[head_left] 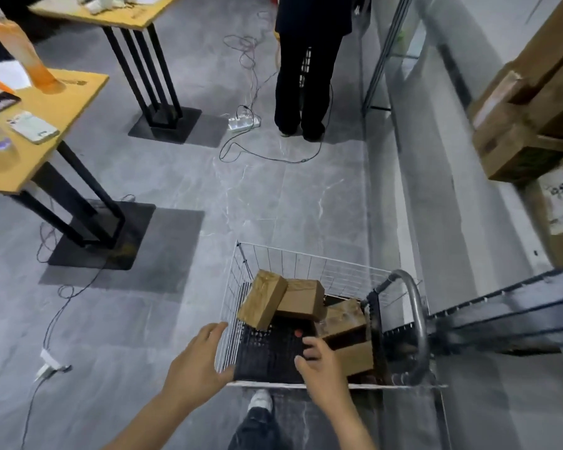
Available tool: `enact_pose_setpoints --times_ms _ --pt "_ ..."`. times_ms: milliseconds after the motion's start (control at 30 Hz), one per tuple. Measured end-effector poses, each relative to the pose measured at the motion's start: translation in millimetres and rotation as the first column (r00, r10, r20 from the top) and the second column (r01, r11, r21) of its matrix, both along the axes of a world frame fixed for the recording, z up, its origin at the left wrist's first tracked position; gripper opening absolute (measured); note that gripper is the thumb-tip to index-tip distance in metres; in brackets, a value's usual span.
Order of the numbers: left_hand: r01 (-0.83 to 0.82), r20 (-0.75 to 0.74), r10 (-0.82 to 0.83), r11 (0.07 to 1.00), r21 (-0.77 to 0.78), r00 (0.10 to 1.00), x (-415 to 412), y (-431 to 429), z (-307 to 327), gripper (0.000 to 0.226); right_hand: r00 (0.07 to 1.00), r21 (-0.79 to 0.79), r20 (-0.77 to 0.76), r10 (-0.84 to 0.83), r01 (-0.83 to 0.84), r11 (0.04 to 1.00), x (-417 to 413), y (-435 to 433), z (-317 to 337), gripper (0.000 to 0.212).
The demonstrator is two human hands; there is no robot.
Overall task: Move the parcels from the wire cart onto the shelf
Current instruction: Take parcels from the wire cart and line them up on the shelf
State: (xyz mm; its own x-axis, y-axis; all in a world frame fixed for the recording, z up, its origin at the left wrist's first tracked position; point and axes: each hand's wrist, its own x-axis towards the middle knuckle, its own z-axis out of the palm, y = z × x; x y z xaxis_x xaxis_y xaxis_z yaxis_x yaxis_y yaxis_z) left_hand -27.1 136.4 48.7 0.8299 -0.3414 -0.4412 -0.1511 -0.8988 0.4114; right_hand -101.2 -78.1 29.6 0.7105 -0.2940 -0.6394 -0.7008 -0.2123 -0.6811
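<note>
left hand (pixel 195 358): nearest me, along with its bare forearm. fingers straight and slightly spread, holding nothing, beside the outside of the cart's side wall. whether it touches the wire i cannot tell.
right hand (pixel 319 362): inside the cart, fingers loosely curled round nothing, hovering over the black mat (pixel 267 355).
parcels: all four sit in the wire cart (pixel 306 264), none in a hand. the plain box (pixel 355 357) lies just right of the right hand and the taped box (pixel 343 316) just beyond it. the tilted box (pixel 262 298) is ahead of the left fingertips, propped on the brown box (pixel 301 298).
shelf (pixel 517 303): well to the right of the right hand, past the cart's handle (pixel 416 319), and blurred. cartons (pixel 514 138) are already stacked higher up.
risk, the lean: if the brown box is pulled first, i'd expect the tilted one to drop onto the mat or against the wire.
risk, the tape: the taped box looks glossy, so a one-handed grab could slip.
risk, the rim: a box corner lifted low could snag on the wire wall or the handle.
risk, the floor: cables (pixel 257 92) trail over the tiles out past the left hand and could catch a foot in a careless step.
materials: matte brown cardboard with square edges, thin white wire grid, perforated black mat, a bent grey metal tube for the handle, and smooth grey veined tiles.
</note>
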Motion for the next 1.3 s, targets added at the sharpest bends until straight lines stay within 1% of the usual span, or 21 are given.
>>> enact_pose_setpoints --times_ms 167,267,433,567,667,733,800,933,1000,1067,1133,1233,1300 --pt "-0.098 -0.135 0.084 0.991 -0.095 0.987 39 -32 -57 0.073 0.985 0.027 -0.172 0.011 -0.006 1.000 28 -8 -60 0.038" --pt "-0.159 -0.241 0.129 0.981 -0.112 0.962 52 -49 -101 0.079 0.961 0.048 -0.277 0.013 0.001 0.999 46 -18 -100 0.036" --pt "-0.244 -0.350 0.206 0.968 -0.067 0.914 68 -69 -175 0.085 0.950 0.086 -0.304 0.078 -0.054 0.995 78 -28 -179 0.037" --pt "-0.353 -0.418 0.312 0.935 -0.024 0.853 81 -80 -233 0.082 0.955 0.140 -0.296 0.034 0.008 0.990 103 -33 -243 0.044" --pt "-0.419 -0.440 0.371 0.908 -0.013 0.817 90 -88 -272 0.077 0.942 0.168 -0.334 -0.026 0.086 0.982 122 -32 -293 0.057" --pt "-0.514 -0.455 0.448 0.857 -0.027 0.770 92 -93 -295 0.068 0.926 0.196 -0.376 -0.034 0.115 0.974 132 -27 -326 0.067" --pt "-0.572 -0.455 0.505 0.820 -0.012 0.733 89 -95 -315 0.064 0.910 0.227 -0.412 -0.040 0.146 0.963 140 -19 -354 0.076" --pt "-0.628 -0.478 0.558 0.778 0.018 0.678 88 -95 -347 0.058 0.888 0.242 -0.437 -0.142 0.268 0.932 162 -4 -401 0.090" --pt "-0.639 -0.461 0.571 0.769 0.013 0.679 95 -94 -361 0.049 0.880 0.252 -0.439 -0.181 0.314 0.915 176 0 -417 0.095" --pt "-0.650 -0.463 0.573 0.760 -0.011 0.676 102 -96 -371 0.039 0.884 0.280 -0.437 -0.165 0.308 0.909 188 4 -431 0.103" --pt "-0.683 -0.465 0.593 0.729 -0.036 0.658 110 -99 -379 0.038 0.893 0.298 -0.432 -0.127 0.274 0.915 197 8 -442 0.111" --pt "-0.710 -0.454 0.619 0.703 -0.043 0.641 114 -102 -387 0.042 0.897 0.328 -0.419 -0.140 0.293 0.898 200 16 -453 0.109" --pt "-0.712 -0.450 0.629 0.702 -0.020 0.634 113 -103 -389 0.041 0.891 0.334 -0.412 -0.189 0.341 0.879 199 20 -460 0.095"
